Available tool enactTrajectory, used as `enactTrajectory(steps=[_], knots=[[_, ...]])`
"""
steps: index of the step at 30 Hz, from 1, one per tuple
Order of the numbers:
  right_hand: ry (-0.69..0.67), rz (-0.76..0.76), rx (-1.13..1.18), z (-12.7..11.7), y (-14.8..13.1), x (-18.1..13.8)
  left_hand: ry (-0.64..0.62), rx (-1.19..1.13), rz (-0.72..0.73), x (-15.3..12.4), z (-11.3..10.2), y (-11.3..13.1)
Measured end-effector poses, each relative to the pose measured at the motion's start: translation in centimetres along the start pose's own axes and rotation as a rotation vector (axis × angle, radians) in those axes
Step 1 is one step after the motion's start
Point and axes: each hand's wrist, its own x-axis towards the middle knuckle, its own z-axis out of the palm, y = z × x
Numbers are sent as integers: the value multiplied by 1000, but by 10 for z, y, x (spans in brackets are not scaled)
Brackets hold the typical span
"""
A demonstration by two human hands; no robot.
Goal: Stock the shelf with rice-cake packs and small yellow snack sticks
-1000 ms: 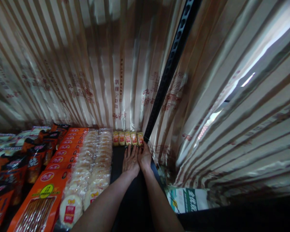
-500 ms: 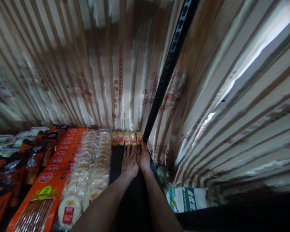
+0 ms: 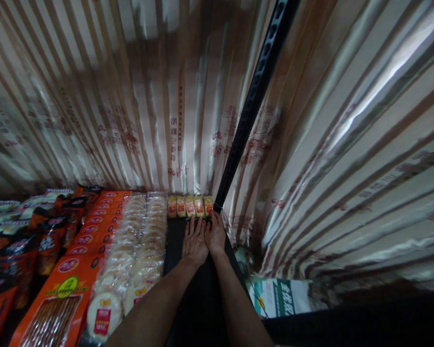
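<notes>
Both my hands reach to the back of a dark shelf (image 3: 202, 299). My left hand (image 3: 194, 242) lies flat with fingers stretched out, fingertips at a row of small yellow snack packets (image 3: 190, 206) standing against the curtain. My right hand (image 3: 214, 234) is beside it, fingers extended and touching the rightmost packet by the black upright post (image 3: 253, 106). Neither hand grips anything.
Left of my arms lie rows of clear rice-cracker packs (image 3: 144, 241), orange boxes (image 3: 83, 246) and dark snack bags (image 3: 50, 236). A striped curtain (image 3: 137, 96) hangs behind and to the right. A white and green carton (image 3: 282, 296) sits below right.
Almost nothing has moved; both hands stay at the yellow packets, with only a slight shift of the view.
</notes>
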Motion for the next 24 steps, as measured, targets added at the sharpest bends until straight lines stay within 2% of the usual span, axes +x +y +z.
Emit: enactTrajectory(steps=[5, 12, 18, 24], knots=[[12, -12, 18, 0, 1, 0, -15, 2, 0, 0, -5, 3], [155, -24, 129, -2, 1, 1, 10, 9, 23, -1, -10, 6], [120, -38, 201, -14, -10, 1, 16, -10, 18, -4, -23, 15], [69, 6, 163, -37, -25, -11, 28, -53, -24, -25, -35, 30]])
